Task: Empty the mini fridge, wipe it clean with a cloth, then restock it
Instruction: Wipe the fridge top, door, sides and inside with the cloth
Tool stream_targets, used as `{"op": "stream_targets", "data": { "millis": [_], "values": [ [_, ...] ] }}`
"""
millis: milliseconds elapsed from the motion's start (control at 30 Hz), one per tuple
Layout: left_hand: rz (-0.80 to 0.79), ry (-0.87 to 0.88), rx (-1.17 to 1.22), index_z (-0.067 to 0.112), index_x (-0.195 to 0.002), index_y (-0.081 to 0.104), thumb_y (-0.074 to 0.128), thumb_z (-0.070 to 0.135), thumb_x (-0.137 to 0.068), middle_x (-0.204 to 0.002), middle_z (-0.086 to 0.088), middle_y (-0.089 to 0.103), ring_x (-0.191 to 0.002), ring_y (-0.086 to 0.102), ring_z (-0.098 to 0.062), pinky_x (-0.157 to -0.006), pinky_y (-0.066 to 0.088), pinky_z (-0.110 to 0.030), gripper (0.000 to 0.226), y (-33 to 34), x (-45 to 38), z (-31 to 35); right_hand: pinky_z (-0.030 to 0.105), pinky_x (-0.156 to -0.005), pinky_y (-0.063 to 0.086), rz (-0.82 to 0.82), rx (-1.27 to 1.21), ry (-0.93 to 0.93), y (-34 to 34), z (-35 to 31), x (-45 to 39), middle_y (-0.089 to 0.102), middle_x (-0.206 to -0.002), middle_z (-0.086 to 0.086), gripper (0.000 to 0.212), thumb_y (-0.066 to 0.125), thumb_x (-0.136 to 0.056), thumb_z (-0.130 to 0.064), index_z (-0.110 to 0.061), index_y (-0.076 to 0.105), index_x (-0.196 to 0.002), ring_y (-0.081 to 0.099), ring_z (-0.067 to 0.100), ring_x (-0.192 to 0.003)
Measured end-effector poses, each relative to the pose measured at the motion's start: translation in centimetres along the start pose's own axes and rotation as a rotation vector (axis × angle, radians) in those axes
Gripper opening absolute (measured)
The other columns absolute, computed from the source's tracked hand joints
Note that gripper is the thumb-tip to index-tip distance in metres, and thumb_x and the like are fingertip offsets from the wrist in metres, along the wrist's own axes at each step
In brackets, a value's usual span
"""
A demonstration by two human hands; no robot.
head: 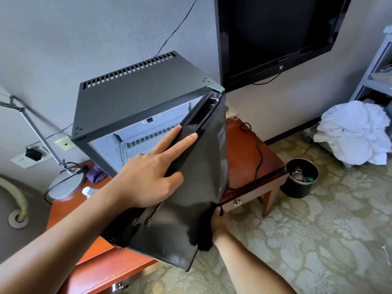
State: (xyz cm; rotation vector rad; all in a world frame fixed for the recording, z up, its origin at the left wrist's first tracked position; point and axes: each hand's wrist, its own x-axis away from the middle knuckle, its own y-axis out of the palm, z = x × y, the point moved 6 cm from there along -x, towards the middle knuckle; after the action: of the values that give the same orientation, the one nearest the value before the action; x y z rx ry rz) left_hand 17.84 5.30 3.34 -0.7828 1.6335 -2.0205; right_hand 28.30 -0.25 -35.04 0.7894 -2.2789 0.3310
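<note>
Early stage: black glossy mini fridge door (186, 198) half open, left hand (146, 172) fingers spread on its top edge, right hand (218, 221) fingers hidden beneath; emptying, wiping, restocking apparently remain.

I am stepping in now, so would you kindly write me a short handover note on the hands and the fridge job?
Left hand: fingers straight, resting on the top edge of the fridge door, which is part open.
Right hand: at the door's lower edge; its grip is hidden.
Fridge stands on the desk; the visible interior looks bare.
A purple cloth lies beside the lamp.
Whether wiping is done cannot be told; restocking remains.
</note>
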Motion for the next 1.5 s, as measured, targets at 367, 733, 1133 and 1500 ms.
{"op": "stream_targets", "data": {
  "millis": [367,733,1133,1500],
  "values": [
    [-0.002,0.023,0.022,0.077,-0.141,-0.005,0.053,0.036,-0.095,-0.162,0.035,-0.015,-0.074,0.066,-0.009,-0.084,0.053,-0.037,0.085,-0.2,0.0,-0.2,0.039,-0.093,0.048,-0.009,-0.165,-0.233,-1.9,-14.6,3.3,0.059,-0.127,0.010,0.043,0.058,-0.098,-0.034,-0.021,0.041,-0.136,0.059,0.031,-0.111],
    [0.003,0.014,0.032,0.076,-0.142,-0.004,0.054,0.037,-0.091,-0.162,0.035,-0.015,-0.071,0.066,-0.008,-0.080,0.055,-0.036,0.087,0.1,0.1,0.4,-0.005,-0.082,0.031,0.246,-0.125,-1.114,-2.2,-30.8,14.0,0.059,-0.131,0.002,0.047,0.056,-0.101,-0.036,-0.025,0.052,-0.147,0.051,0.000,-0.106],
    [0.024,0.007,0.032,0.075,-0.143,-0.004,0.051,0.041,-0.088,-0.163,0.035,-0.014,-0.072,0.064,-0.010,-0.085,0.052,-0.036,0.084,0.1,0.3,0.8,0.047,-0.115,0.034,0.010,0.095,-0.206,-1.5,-9.3,-7.4,0.043,-0.154,0.021,0.056,0.034,-0.109,-0.042,-0.022,0.024,-0.160,0.042,0.043,-0.140],
    [0.038,0.009,0.048,0.079,-0.140,-0.003,0.047,0.045,-0.082,-0.160,0.042,-0.012,-0.103,0.069,-0.019,-0.093,0.051,-0.040,0.083,0.0,0.4,0.5,0.047,-0.117,0.039,-0.225,0.148,-0.038,0.1,3.0,-6.8,0.040,-0.159,0.008,0.091,0.050,-0.087,-0.075,-0.022,0.027,-0.158,0.044,0.029,-0.142]
  ]
}}
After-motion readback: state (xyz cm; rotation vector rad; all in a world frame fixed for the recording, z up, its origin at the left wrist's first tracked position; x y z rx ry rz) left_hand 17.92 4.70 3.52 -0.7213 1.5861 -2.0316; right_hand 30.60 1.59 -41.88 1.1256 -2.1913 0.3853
